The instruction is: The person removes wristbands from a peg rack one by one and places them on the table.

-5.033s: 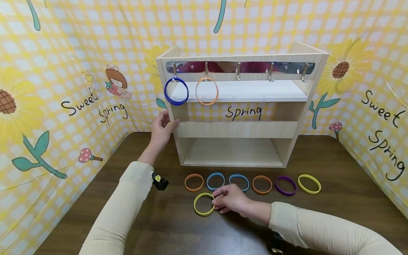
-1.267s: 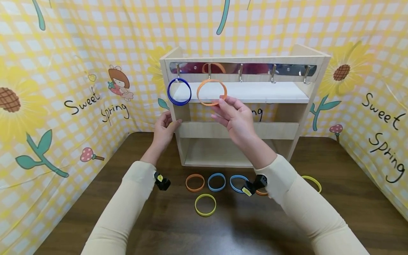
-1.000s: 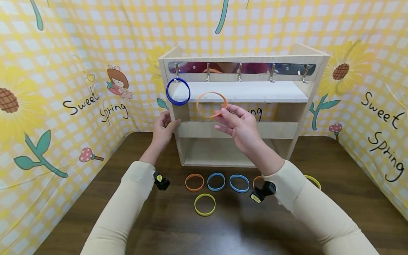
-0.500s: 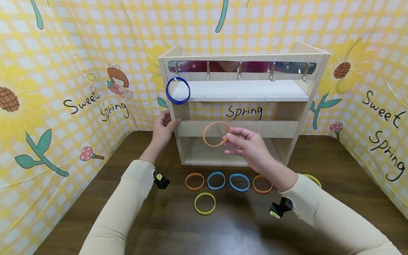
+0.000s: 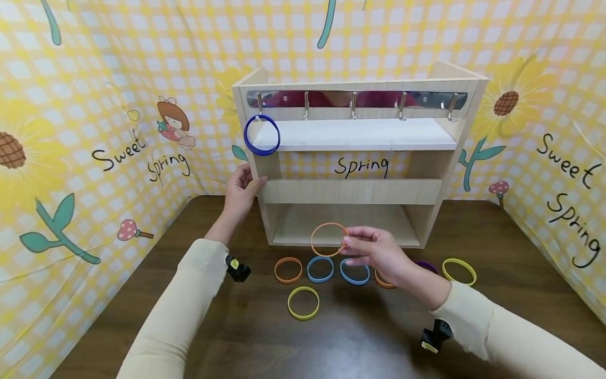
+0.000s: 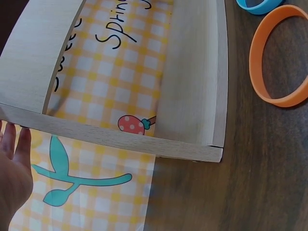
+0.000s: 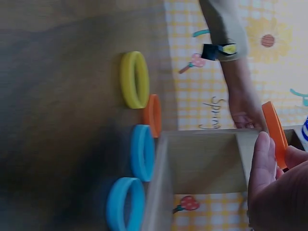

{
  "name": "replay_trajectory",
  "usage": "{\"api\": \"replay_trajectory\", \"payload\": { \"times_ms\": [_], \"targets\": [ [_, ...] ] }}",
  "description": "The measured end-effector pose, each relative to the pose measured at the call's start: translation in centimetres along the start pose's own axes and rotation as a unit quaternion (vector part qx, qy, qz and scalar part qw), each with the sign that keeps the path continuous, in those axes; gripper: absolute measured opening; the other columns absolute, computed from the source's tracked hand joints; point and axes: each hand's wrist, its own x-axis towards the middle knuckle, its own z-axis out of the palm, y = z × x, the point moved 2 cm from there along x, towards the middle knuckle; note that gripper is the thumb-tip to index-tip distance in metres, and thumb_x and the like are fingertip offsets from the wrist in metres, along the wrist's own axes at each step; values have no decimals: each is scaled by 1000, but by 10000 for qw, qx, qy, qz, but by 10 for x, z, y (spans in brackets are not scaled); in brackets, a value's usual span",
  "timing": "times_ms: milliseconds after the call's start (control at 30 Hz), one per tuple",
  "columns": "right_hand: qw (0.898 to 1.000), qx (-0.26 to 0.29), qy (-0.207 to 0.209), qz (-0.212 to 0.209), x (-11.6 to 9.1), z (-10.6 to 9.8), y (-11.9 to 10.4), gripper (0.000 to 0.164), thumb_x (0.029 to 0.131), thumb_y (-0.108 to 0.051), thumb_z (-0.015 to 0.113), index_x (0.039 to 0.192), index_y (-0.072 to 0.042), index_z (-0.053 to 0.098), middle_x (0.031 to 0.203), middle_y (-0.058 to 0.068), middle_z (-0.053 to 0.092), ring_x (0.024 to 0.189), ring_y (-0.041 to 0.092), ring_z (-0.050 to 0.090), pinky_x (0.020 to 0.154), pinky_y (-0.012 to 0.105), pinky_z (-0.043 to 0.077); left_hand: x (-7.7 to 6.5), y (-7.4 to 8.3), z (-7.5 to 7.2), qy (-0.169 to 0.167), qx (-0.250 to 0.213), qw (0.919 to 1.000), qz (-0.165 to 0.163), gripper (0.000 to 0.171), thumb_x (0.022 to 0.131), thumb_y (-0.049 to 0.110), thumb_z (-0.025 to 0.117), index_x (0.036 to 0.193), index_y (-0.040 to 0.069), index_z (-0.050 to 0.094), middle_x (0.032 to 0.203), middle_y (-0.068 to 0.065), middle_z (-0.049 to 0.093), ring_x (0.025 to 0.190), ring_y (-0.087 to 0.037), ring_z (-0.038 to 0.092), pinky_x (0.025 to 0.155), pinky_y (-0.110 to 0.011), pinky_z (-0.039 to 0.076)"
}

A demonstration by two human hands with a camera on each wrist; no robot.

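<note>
My left hand [image 5: 240, 193] grips the left side panel of a pale wooden shelf [image 5: 350, 191], thumb in front; in the left wrist view its fingers touch the panel's edge. Between thumb and fingers, my right hand [image 5: 379, 253] pinches an orange silicone wristband [image 7: 274, 130]. That wristband is held in the air before the shelf's bottom compartment. Dark blue wristband [image 5: 262, 153] loops, seemingly doubled, hang on the leftmost hook. The other hooks on the metal hook rail [image 5: 331, 99] carry nothing.
A row on the brown table [image 5: 227, 331] holds an orange wristband [image 5: 288, 282], two light blue ones, another orange one and a purple one [image 5: 427, 266] partly behind the right arm, and a yellow one [image 5: 459, 284]. A second yellow wristband [image 5: 303, 318] lies nearer.
The orange wristband hung on the second hook earlier; my right hand has taken it off and brought it down toward the table. My left hand stays on the shelf's side.
</note>
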Motion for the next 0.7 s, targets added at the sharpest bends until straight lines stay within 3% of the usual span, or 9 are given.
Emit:
{"api": "replay_trajectory", "payload": {
  "times_ms": [100, 367, 700],
  "targets": [
    [9998, -75, -109, 116, -4, -5, 12, 28, 95, -3, 61, 120, 9, 54, 95, 9, 68, 88, 21, 69, 75, 37, 56, -1, 0, -1, 2, 35, 10000, 14, 32, 89, -2, 63, 121, -1, 58, 108, 1, 62, 115, -41, 51, 82, -24, 48],
    [9974, -456, -232, 505, -15, -13, 46, 33, 92, -5, 65, 120, 10, 57, 97, 13, 69, 85, 23, 69, 73, 39, 57, 0, 0, -2, -4, 125, 9999, 27, 32, 89, -1, 63, 121, -2, 57, 107, 1, 62, 100, -15, 59, 81, -24, 49],
    [9927, -696, -519, 838, -22, -23, 69, 41, 91, 0, 63, 126, 17, 47, 97, 18, 69, 81, 21, 69, 70, 37, 57, 1, 0, -2, -68, 191, 9998, 67, 41, 90, -1, 62, 127, -13, 49, 107, 1, 62, 101, -14, 58, 81, -24, 48]
  ]
}}
